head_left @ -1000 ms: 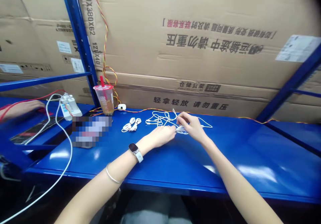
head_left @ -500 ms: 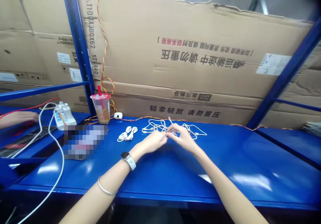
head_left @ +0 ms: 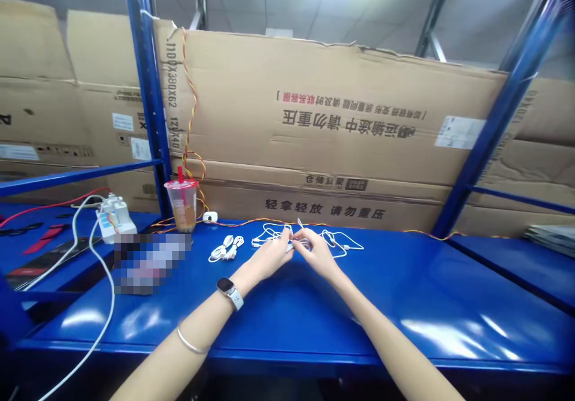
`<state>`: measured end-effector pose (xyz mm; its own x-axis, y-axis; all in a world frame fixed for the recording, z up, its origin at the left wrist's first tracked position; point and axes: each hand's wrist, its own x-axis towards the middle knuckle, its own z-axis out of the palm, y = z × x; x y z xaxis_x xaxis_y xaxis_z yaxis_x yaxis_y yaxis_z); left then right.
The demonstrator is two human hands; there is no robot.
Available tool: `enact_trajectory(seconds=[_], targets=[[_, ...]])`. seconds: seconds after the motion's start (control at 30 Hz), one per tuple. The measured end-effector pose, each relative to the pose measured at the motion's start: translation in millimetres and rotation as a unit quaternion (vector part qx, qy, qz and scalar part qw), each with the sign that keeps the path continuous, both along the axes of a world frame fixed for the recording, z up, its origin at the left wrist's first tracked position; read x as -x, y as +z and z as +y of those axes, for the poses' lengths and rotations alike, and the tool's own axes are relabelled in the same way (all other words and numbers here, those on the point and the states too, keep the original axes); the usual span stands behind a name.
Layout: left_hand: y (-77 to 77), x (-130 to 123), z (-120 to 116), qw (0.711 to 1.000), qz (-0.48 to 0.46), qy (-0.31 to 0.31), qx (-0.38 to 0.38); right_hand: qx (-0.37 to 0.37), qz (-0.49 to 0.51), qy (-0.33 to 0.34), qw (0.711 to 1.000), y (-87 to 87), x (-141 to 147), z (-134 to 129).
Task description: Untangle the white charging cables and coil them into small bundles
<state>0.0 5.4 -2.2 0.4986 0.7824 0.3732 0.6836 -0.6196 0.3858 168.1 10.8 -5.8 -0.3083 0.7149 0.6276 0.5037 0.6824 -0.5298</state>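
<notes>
Head view is tipped up compared with a second ago, with more racking and ceiling in frame. Left hand (head_left: 269, 257) and right hand (head_left: 318, 254) sit close together low on the blue steel shelf (head_left: 404, 311), fingertips almost meeting on the white charging cable (head_left: 269, 231). Its loose loops spread out on both sides of the grip. Both hands seem to pinch it near a small connector, but it is too small to tell how firmly.

Left of the grip, a clear plastic cup (head_left: 181, 206) with a red straw holds a brown drink. Nearer the grip are two coiled white cables (head_left: 226, 249). Further left are a pixelated object (head_left: 150, 263) and a white plug unit (head_left: 115, 220). A twisted red-and-yellow wire (head_left: 251, 222) runs behind the grip.
</notes>
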Motion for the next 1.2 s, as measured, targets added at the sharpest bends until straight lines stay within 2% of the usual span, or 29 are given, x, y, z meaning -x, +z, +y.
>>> enact_trajectory(seconds=[0.17,0.33,0.53,0.83,1.07,1.2], targets=[[4.8,3.2,0.0,1.0,0.006,-0.006,-0.013,-0.032,-0.055,0.003,0.998,5.3,-2.2,-1.1],[8.8,8.3,-1.0,0.999,0.03,-0.02,-0.036,0.007,-0.081,0.024,0.996,8.6,-8.5,-1.6],[4.1,13.3,7.7,0.993,0.058,-0.058,-0.08,0.039,-0.101,0.035,0.994,4.8,-8.2,0.4],[-0.3,8.1,6.1,0.981,0.121,-0.007,-0.15,0.035,-0.108,0.058,0.992,6.6,-5.0,-4.2],[-0.6,6.3,3.2,0.968,0.127,0.007,-0.216,0.042,-0.096,0.016,0.994,5.3,-0.1,-4.3],[-1.1,5.0,5.1,0.957,0.14,0.013,-0.253,0.017,-0.124,-0.022,0.992,5.0,-0.2,-3.4]])
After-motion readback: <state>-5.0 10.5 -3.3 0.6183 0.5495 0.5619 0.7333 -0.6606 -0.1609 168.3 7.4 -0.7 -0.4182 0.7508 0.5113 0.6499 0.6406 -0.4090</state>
